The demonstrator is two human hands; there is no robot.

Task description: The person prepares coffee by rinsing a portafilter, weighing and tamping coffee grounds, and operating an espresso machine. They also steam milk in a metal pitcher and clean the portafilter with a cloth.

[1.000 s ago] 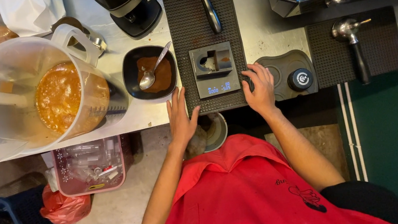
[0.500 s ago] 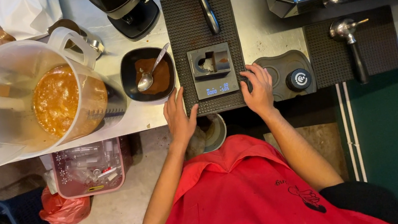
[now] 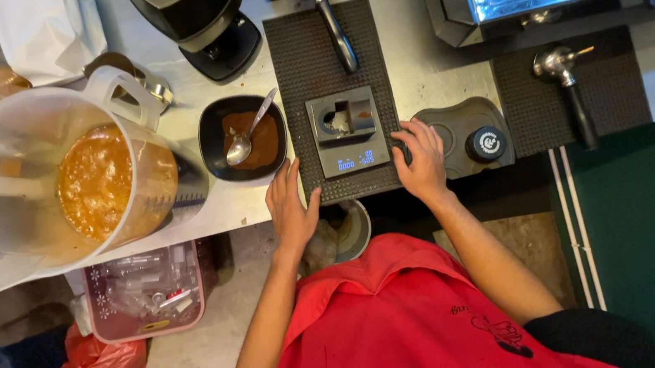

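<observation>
Digital scale (image 3: 348, 131): small, grey, square; display lit; lay flat on a black ribbed rubber mat (image 3: 303, 54) at the counter's front edge. A dark holder block sat on its platform. Left hand (image 3: 291, 209) rested open beside it; right hand (image 3: 422, 160) lay flat just right of it.

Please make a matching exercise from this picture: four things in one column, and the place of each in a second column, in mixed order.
Things:
1. spoon
2. big plastic jug
3. left hand
4. right hand

Places:
A. at the right edge of the small scale
B. at the counter's front edge, below the black bowl
C. far left of the counter
D. in the black bowl

Pairs: 1-D, 2-C, 3-B, 4-A
</observation>
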